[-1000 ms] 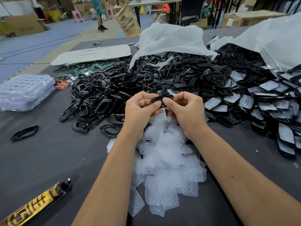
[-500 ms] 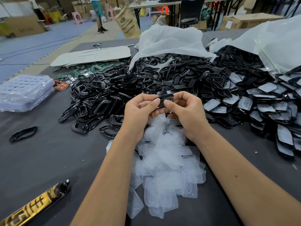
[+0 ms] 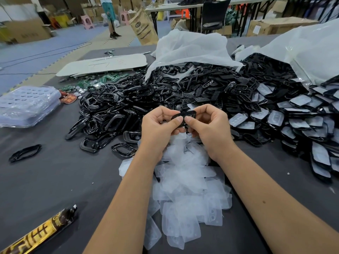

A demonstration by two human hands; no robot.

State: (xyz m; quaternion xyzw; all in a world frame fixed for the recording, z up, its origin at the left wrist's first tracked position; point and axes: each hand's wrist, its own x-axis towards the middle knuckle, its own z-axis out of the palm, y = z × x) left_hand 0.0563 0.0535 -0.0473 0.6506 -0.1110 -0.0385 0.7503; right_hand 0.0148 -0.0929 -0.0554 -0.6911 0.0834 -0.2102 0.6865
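Thumb tips meet on a small black plastic piece. The left hand and right hand each pinch one end with curled fingers. Its long axis runs left to right, the right end slightly higher, above a heap of clear films. Black frames pile up beyond. The dark grey table shows its widest open stretch at near left. Past its far edge lie a blue floor and cartons.

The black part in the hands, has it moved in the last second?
No. The left hand and right hand still pinch the black part above the far end of the clear-film pile.
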